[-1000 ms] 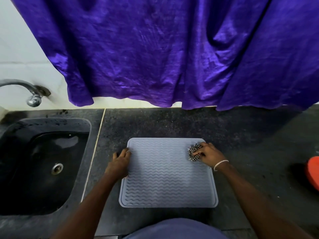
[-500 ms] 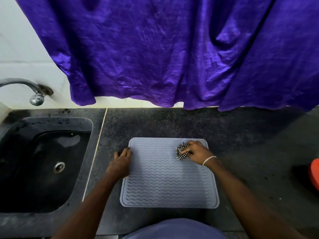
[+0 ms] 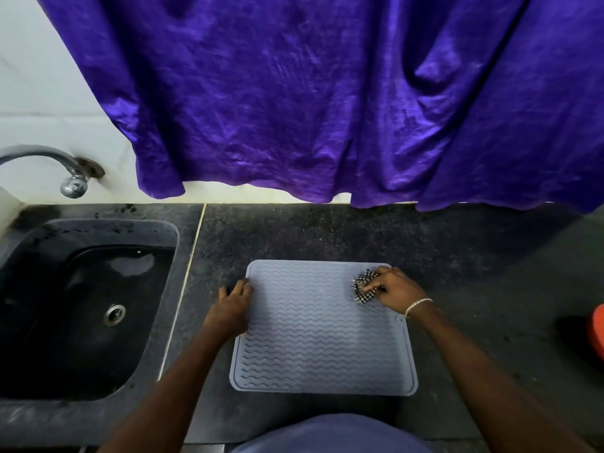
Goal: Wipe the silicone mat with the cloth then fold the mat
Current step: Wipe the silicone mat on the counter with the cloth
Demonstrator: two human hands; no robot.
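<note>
A grey silicone mat (image 3: 322, 341) with wavy ridges lies flat on the dark counter in front of me. My right hand (image 3: 395, 289) presses a bunched black-and-white checked cloth (image 3: 364, 287) onto the mat's far right corner. My left hand (image 3: 232, 308) rests flat on the mat's left edge, fingers spread, holding it down. A bracelet sits on my right wrist.
A black sink (image 3: 81, 308) with a metal tap (image 3: 73, 183) is to the left. A purple curtain (image 3: 327, 109) hangs over the back of the dark counter (image 3: 474, 273). Part of a red object (image 3: 595, 328) shows at the right edge.
My right hand slid the cloth left toward the mat's middle, then back to the far right corner. The left hand stayed on the left edge.
</note>
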